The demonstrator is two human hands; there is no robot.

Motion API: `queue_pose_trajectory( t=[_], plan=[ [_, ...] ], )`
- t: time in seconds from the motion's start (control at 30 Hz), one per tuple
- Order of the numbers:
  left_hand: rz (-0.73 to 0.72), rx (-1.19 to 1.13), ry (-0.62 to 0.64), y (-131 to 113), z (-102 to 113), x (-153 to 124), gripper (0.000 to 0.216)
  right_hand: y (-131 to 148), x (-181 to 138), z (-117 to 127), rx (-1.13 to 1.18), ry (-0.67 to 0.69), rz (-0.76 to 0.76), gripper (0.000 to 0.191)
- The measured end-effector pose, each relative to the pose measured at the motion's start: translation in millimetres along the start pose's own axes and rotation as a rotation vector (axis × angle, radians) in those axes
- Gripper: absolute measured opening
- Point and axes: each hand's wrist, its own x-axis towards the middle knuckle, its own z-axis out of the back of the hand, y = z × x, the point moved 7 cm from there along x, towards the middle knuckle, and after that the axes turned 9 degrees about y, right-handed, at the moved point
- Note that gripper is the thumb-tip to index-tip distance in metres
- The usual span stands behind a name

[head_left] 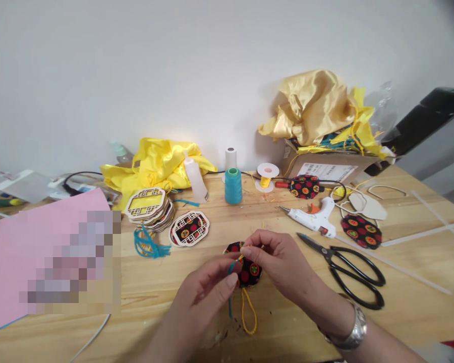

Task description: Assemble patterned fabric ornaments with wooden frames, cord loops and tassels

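My left hand (208, 290) is closed in a pinch on a strand of blue thread (230, 302), whose end hangs down below the fingers. Just right of it, my right hand (282, 262) pinches a thin yellow cord (241, 257) between thumb and forefinger. Beneath both hands lies a black fabric disc (249, 276) with red and orange flower patterns, partly covered by the fingers. A twisted yellow cord loop (250, 331) extends from its near edge. Black-handled scissors (328, 253) lie to the right of my right hand.
Behind my hands stand a blue thread cone (233, 187), a glue bottle (195, 180) and a yellow cord spool (266, 181). A white glue gun (313, 218) lies at right. Wooden lattice frames (146, 205) are stacked left, near blue tassels (148, 245). A cardboard box (327, 164) holds fabric.
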Motion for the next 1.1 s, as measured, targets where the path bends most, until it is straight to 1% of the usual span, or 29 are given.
queue_pose_trajectory(
  t=[0.1,0.17,0.23,0.4,0.5,0.6,0.7,0.8,0.93,1.03,1.1],
  plan=[
    [-0.015,-0.031,-0.059,-10.1,3.8,1.6,0.027,6.3,-2.3,-0.6,-0.007,-0.003,0.024,0.014],
    [-0.027,-0.022,-0.022,-13.8,-1.1,5.4,0.026,9.9,-3.7,-2.2,-0.004,0.005,0.042,0.014],
    [-0.015,-0.007,0.016,-11.6,-7.0,9.0,0.026,11.2,-4.8,-2.7,-0.021,0.003,0.050,0.015],
    [0.041,0.061,-0.089,3.8,-3.4,7.4,0.026,10.7,-6.9,2.6,-0.188,-0.068,0.076,0.015],
    [0.040,0.082,-0.075,7.4,-3.5,3.9,0.029,11.3,-7.5,4.8,-0.258,-0.101,0.099,0.018],
    [0.043,0.023,-0.073,10.0,-3.7,2.1,0.027,10.7,-7.3,4.5,-0.253,-0.089,0.091,0.019],
    [0.048,-0.035,-0.102,11.6,-3.2,2.6,0.026,11.0,-8.3,4.4,-0.275,-0.081,0.086,0.018],
    [0.067,0.016,-0.115,10.8,-3.6,4.1,0.030,10.0,-10.4,4.9,-0.293,-0.085,0.079,0.017],
    [0.047,0.095,-0.093,5.9,-4.9,4.6,0.027,8.8,-12.0,4.0,-0.337,-0.110,0.073,0.018],
    [0.035,0.089,-0.088,4.9,-5.8,4.3,0.025,11.1,-11.6,2.0,-0.373,-0.116,0.087,0.019],
    [0.028,0.048,-0.116,5.1,-4.2,4.7,0.025,13.6,-13.8,4.0,-0.447,-0.106,0.105,0.020]
  ],
)
